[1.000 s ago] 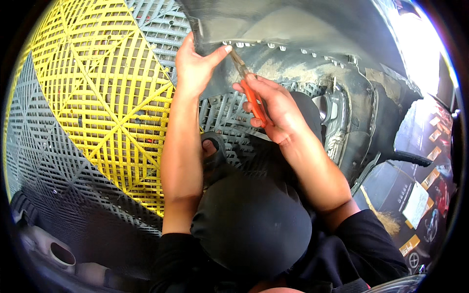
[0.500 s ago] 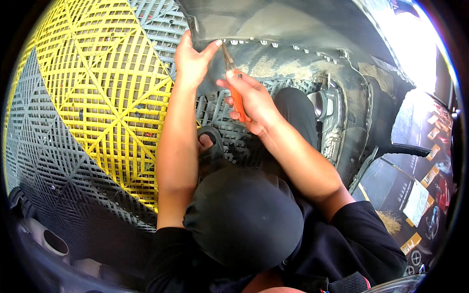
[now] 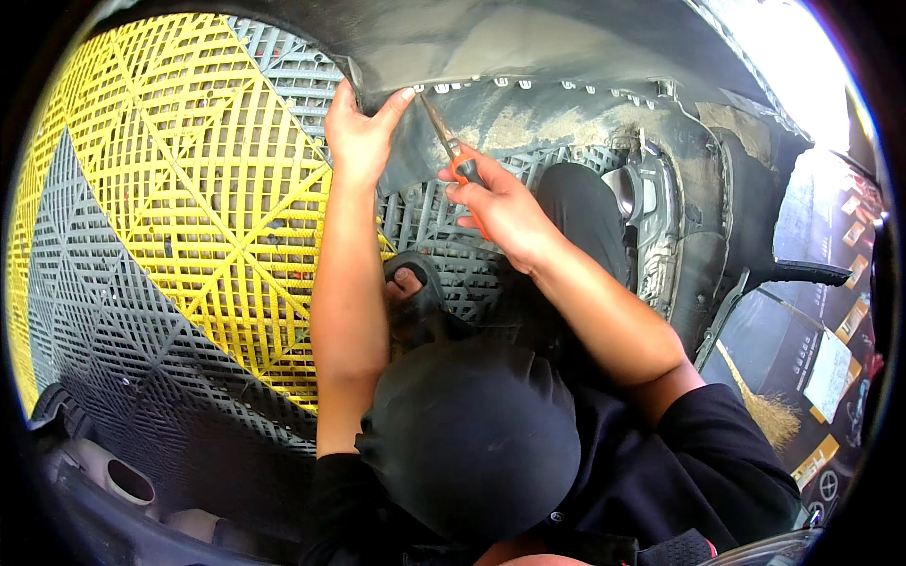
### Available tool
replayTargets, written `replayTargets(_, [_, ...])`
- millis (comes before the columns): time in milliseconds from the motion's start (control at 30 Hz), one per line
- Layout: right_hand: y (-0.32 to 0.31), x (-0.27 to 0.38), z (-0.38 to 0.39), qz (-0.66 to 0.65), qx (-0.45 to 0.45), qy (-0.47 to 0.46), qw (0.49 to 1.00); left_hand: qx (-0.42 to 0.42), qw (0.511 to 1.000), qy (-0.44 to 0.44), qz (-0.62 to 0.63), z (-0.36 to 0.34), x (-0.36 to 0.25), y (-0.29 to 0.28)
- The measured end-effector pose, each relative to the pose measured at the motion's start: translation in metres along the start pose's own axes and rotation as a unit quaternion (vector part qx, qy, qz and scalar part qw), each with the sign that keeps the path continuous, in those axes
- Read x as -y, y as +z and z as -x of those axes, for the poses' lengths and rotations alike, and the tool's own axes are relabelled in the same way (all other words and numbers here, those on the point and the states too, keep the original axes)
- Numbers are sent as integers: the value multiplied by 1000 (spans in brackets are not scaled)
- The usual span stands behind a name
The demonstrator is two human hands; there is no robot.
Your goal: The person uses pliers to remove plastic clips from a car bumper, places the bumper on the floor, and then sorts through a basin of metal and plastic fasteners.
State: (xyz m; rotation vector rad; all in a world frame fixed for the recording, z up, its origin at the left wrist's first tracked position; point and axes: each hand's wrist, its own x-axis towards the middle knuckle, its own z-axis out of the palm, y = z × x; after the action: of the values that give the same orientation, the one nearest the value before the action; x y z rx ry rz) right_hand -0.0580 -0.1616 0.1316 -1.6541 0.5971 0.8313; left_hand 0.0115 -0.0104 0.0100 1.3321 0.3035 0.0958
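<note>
A large dark car bumper [image 3: 528, 42] lies across the far side, its inner face dusty and streaked. Along its folded edge runs a row of small pale clips [image 3: 525, 84]. My left hand [image 3: 362, 141] grips the left end of that edge, thumb on top near the first clips and the other fingers partly hidden. In my right hand [image 3: 510, 212] is a pair of long-nose pliers [image 3: 438, 125] with orange handles. Their narrow tip points up and left, close to the edge beside my left thumb. Whether the tip touches a clip I cannot tell.
Yellow and grey plastic grid flooring [image 3: 217, 198] spreads to the left. A sandalled foot [image 3: 406, 281] rests below my arms. On the right are a light housing [image 3: 646, 198], a straw broom [image 3: 769, 415] and a dark printed board [image 3: 764, 354]. An exhaust pipe [image 3: 130, 479] shows lower left.
The plier tip has drawn slightly back from the bumper edge, and my right hand has shifted right and down. My left hand keeps its grip. The whole view has shifted a little.
</note>
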Motion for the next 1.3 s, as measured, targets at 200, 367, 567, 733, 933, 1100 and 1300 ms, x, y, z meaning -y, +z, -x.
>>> replayTargets(200, [-4,0,-1,-3,8,-3,1000,-1,999,26,25,-1,1,2])
replayTargets(367, [-6,-9,-7,10,12,-36,999,10,999,15,27,-2,4,2])
replayTargets(567, [0,0,-4,6,-2,-43,999,16,998,15,50,-3,8,1])
replayTargets(733, [0,-11,-14,40,-26,-82,996,9,999,7,43,-1,-1,4])
replayTargets(933, [5,-9,-19,131,-67,-92,985,10,999,25,45,-4,1,1])
replayTargets(1100, [4,-6,-20,161,-73,-98,979,34,998,8,-51,-5,-6,-3])
replayTargets(1300, [1,17,-16,121,-32,-34,992,9,1000,-8,-20,-3,-11,2])
